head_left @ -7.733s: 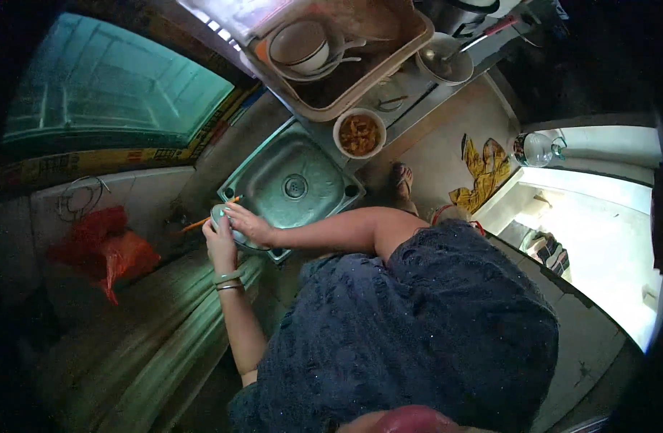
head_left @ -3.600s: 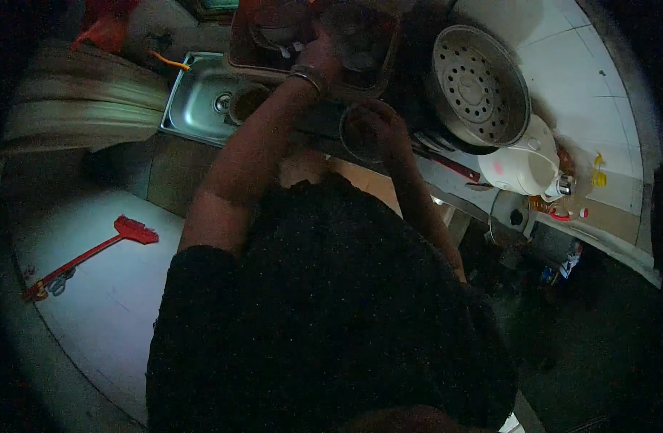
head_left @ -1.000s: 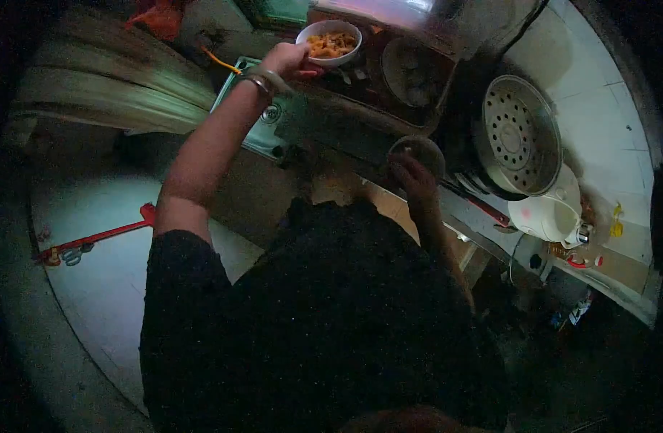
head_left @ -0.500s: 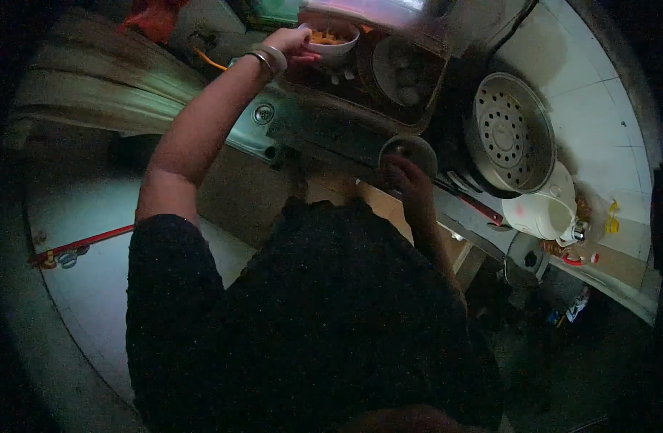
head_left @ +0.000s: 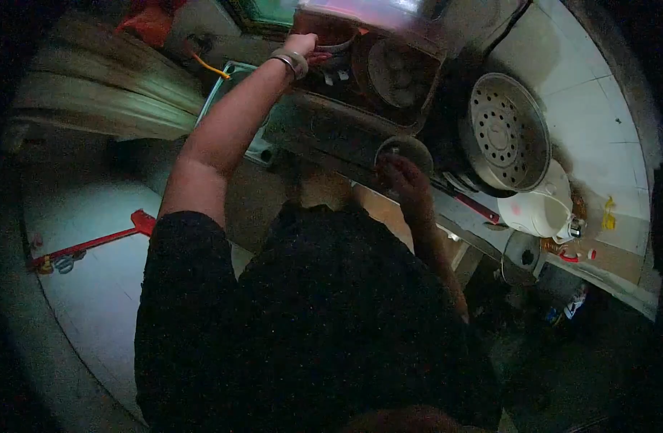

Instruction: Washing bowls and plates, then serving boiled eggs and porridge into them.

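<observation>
My left hand [head_left: 303, 47], with bangles on the wrist, reaches far ahead and is closed on the rim of a white bowl [head_left: 336, 48]. A see-through cover hides most of that bowl and whatever is in it. My right hand [head_left: 405, 182] is closer to my body, its fingers curled over the near rim of a second round bowl [head_left: 416, 149] at the counter's front edge. Dim light leaves the fingertips and the inside of this bowl hard to make out.
Under the cover, a brown tray [head_left: 324, 90] holds a round plate [head_left: 400, 72] with pale lumps. On the right stand a steamer pot [head_left: 501, 133], a red-handled knife [head_left: 479, 208], a cream jug [head_left: 537, 213] and a glass lid [head_left: 520, 256]. A curtain [head_left: 122, 94] hangs left.
My left hand has carried the white bowl, which showed orange food before, in under the cover, so the food is now hidden. My right hand stays at the second bowl.
</observation>
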### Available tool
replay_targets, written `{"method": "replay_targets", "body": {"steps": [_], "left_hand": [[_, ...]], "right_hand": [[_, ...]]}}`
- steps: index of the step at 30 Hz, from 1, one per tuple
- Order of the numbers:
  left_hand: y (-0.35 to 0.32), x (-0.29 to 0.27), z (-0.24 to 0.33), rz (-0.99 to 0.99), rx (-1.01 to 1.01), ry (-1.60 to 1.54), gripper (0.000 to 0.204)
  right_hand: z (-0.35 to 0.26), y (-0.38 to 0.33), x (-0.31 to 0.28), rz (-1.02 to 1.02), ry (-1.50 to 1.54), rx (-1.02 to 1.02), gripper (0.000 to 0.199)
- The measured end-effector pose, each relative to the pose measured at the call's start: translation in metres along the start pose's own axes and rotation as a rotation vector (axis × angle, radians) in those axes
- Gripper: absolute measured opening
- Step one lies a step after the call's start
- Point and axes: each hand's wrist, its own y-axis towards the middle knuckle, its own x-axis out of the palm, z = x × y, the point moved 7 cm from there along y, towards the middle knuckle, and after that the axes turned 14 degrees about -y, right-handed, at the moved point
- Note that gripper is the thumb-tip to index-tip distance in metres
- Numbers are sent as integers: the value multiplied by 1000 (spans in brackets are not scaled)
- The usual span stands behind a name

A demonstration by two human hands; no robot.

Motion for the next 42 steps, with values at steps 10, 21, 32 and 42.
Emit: {"method": "replay_targets", "body": {"steps": [10, 21, 32, 42], "left_hand": [[10, -10, -28, -59, 14, -138, 28], [-115, -71, -68, -210, 123, -32, 36], [-171, -33, -174, -489, -216, -692, 58], [-145, 13, -184, -587, -334, -636, 30]], "right_hand": [[-247, 37, -148, 1195, -828, -1008, 38], [-245, 87, -139, 931, -897, -864, 43], [-94, 13, -27, 678, -1354, -889, 28], [-65, -9, -64, 583, -1142, -840, 41]]}}
